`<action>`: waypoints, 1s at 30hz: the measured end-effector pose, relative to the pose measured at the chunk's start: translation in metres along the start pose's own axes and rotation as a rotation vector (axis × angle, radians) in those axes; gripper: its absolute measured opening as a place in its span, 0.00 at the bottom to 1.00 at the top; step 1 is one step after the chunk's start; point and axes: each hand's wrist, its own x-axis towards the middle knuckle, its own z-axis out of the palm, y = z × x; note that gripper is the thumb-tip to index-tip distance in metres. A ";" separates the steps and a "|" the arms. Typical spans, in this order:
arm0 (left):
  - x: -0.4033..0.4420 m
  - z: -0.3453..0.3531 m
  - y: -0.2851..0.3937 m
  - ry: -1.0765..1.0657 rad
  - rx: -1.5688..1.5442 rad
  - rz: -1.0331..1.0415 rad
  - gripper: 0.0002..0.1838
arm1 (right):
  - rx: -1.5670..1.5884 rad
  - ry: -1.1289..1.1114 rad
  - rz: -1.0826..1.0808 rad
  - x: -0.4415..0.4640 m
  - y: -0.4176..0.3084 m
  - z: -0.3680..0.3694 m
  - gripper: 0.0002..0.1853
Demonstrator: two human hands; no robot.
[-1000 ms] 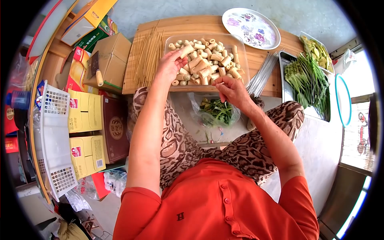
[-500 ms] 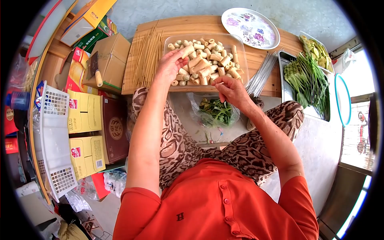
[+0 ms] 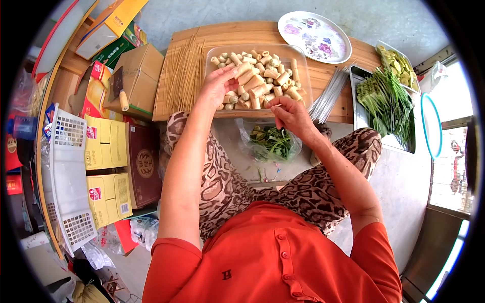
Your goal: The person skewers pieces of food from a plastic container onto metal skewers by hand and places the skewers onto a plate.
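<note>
At the clear tub, left fingers pinch a pale roll; right fingers press together, their hold unclear.

The left grip hides part of the clear tub.

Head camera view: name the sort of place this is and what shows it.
Probably a food-preparation corner, perhaps of a small eatery or shop, though a home is possible: pale cut pieces fill a clear tub, greens lie heaped nearby, and yellow cartons stand alongside.
</note>
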 end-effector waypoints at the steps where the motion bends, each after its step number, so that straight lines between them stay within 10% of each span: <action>1: 0.000 0.001 0.000 0.007 0.026 -0.015 0.14 | -0.004 0.003 -0.004 0.000 -0.001 0.000 0.08; 30: -0.001 -0.004 0.004 0.144 -0.072 0.064 0.19 | -0.007 0.084 -0.038 0.005 -0.001 0.008 0.09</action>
